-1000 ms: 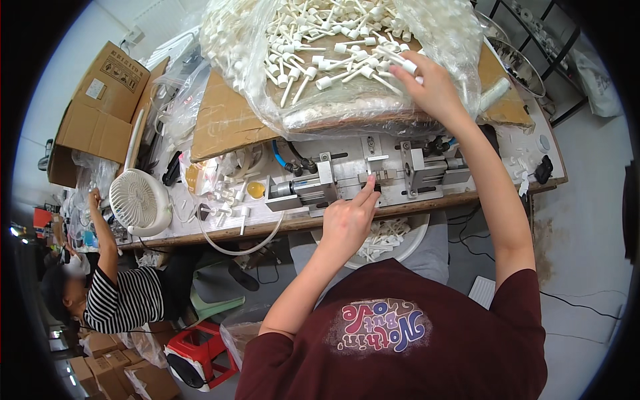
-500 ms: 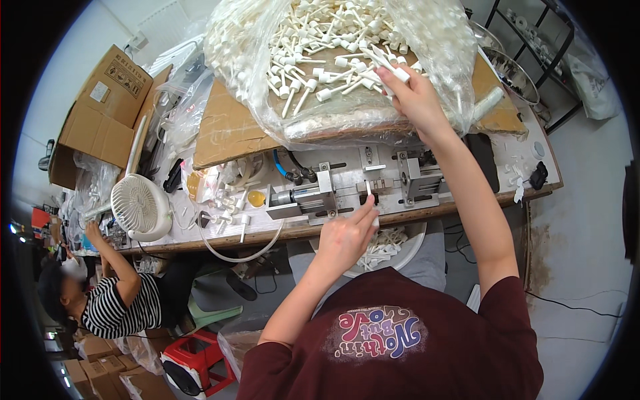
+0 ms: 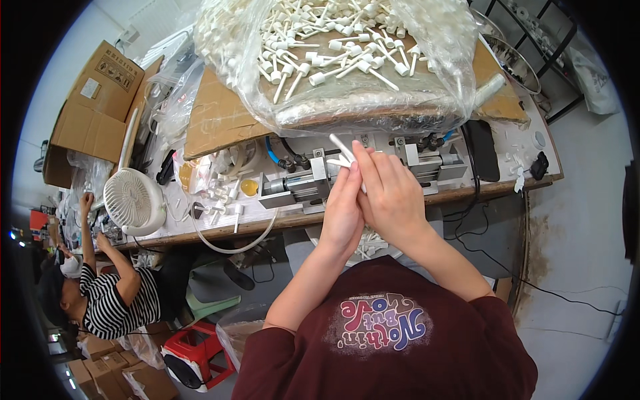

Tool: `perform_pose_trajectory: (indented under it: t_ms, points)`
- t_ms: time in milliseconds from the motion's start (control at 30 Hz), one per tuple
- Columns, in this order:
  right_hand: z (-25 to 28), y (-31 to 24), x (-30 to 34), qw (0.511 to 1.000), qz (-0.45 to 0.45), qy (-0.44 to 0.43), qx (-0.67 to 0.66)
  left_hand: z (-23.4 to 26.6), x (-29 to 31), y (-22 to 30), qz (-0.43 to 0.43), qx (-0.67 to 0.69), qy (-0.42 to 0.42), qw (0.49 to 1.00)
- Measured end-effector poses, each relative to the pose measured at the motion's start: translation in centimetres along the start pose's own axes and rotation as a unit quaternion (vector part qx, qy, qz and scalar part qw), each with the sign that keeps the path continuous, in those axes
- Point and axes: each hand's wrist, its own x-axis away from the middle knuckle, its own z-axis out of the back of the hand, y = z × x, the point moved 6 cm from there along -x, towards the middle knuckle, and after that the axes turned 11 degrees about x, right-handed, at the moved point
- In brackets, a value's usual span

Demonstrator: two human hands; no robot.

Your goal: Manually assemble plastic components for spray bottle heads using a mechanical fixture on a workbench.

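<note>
My left hand and my right hand are pressed together above the table's front edge. Between them they grip a few white plastic stemmed pieces, whose thin stems stick out past the fingertips; their other ends are hidden in my palms. Just behind and under the hands sits a metal clamping fixture, with a left cylinder block and a right block; my hands cover its middle. A pail of white parts rests at my lap, partly hidden by my wrists.
Clear plastic sheeting surrounds a heap of white capped stems on cardboard beyond the fixture. A white fan and loose white parts are at left. A co-worker in a striped shirt sits further left.
My right hand has come back from the heap with white pieces and met my left hand. My left hand has lifted away from the fixture's middle.
</note>
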Motion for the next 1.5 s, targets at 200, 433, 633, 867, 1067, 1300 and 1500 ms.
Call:
perform_pose_trajectory:
  t_ms: [200,433,633,867,1067,1300,1500]
  points:
    - [2.5,0.7,0.4,0.982,-0.019,-0.1,-0.161,-0.2,-0.5,-0.5,0.023,-0.01,0.015,1.0]
    - [3.2,2.6,2.1,0.967,0.038,-0.14,-0.21,0.9,0.0,-0.7,0.062,-0.043,0.003,0.997]
    - [3.3,3.4,2.2,0.975,0.028,-0.015,-0.221,1.0,-0.3,-1.1,0.055,-0.027,-0.015,0.998]
    - [4.1,5.8,2.8,0.955,-0.115,0.016,-0.272,-2.0,-3.0,6.5,-0.22,-0.469,-0.037,0.854]
    - [1.6,3.8,4.3,0.971,-0.06,-0.019,-0.23,-7.0,-9.4,10.8,-0.46,-0.765,-0.003,0.451]
    - [-1.9,1.7,6.7,0.985,0.028,-0.061,-0.159,-4.8,-14.1,8.5,-0.375,-0.809,-0.059,0.448]
    - [-4.2,1.9,7.8,0.985,0.013,-0.082,-0.153,-4.4,-10.4,11.4,-0.348,-0.752,-0.051,0.558]
